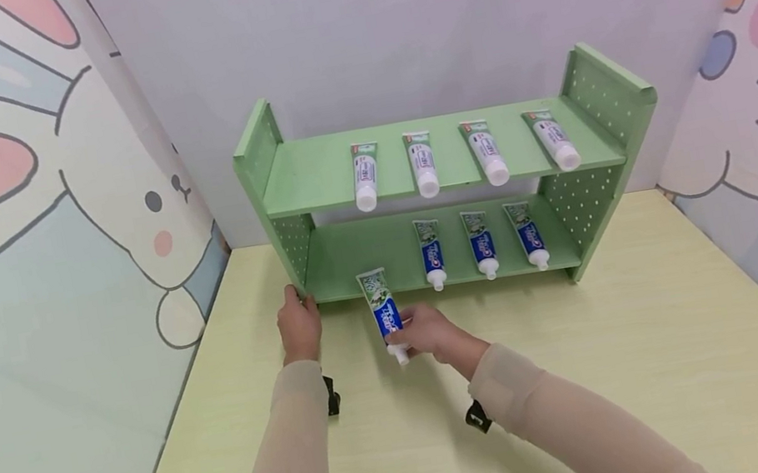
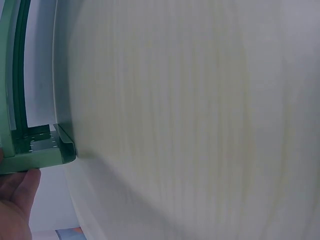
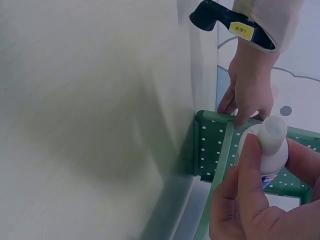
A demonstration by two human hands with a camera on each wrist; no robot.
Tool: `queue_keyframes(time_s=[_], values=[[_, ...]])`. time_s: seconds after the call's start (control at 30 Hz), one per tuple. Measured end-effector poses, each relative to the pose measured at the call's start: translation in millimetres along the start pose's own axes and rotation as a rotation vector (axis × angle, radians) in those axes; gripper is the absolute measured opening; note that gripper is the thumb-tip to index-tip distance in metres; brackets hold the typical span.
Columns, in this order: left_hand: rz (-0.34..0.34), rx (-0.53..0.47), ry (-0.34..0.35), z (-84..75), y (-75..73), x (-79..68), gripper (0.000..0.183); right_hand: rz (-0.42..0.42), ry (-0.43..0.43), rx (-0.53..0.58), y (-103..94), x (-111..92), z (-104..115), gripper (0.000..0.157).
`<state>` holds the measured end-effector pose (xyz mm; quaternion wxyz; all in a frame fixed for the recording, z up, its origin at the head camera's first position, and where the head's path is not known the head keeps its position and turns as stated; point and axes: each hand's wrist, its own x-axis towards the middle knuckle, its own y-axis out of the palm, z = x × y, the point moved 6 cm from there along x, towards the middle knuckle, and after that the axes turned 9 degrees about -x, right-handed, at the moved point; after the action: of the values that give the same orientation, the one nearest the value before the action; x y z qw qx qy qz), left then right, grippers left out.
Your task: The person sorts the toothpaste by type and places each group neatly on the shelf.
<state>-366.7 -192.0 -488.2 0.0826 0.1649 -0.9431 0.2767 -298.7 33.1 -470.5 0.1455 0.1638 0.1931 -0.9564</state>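
Observation:
In the head view my right hand (image 1: 430,333) pinches a blue, green and white toothpaste tube (image 1: 385,311) near its white cap, in front of the lower board's left end. The cap points toward me, and the flat end reaches the board's front edge. Seen from the right wrist, thumb and fingers hold the tube's shoulder (image 3: 275,161) on both sides. My left hand (image 1: 299,326) grips the front edge of the green shelf's left side panel (image 1: 263,181), low down. The left wrist view shows its fingers (image 2: 27,192) against that panel; much of the hand is out of frame.
Several white-capped tubes (image 1: 423,165) lie in a row on the upper board (image 1: 314,172). Three blue toothpaste tubes (image 1: 481,244) lie on the lower board (image 1: 350,246), right of the held one. The shelf stands on a pale wooden table (image 1: 708,331) before a curtain (image 1: 387,24).

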Motion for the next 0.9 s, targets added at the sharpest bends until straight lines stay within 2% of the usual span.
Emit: queue_keyframes(time_s=[0.3, 0.5, 0.77, 0.9], values=[[0.003, -0.005, -0.003, -3.6, -1.3, -1.7, 0.017, -0.023, 0.031, -0.006, -6.7, 9, 6, 0.050], [-0.002, -0.002, -0.004, -1.0, -0.8, -1.8, 0.018, -0.024, 0.012, -0.001, -9.4, 16, 13, 0.047], [-0.010, -0.008, 0.004, -2.6, -1.8, -1.1, 0.017, -0.053, 0.011, -0.005, -20.0, 27, 25, 0.054], [-0.003, -0.018, -0.018, -4.5, -1.9, -4.0, 0.017, -0.072, 0.019, -0.007, -24.1, 31, 24, 0.053]])
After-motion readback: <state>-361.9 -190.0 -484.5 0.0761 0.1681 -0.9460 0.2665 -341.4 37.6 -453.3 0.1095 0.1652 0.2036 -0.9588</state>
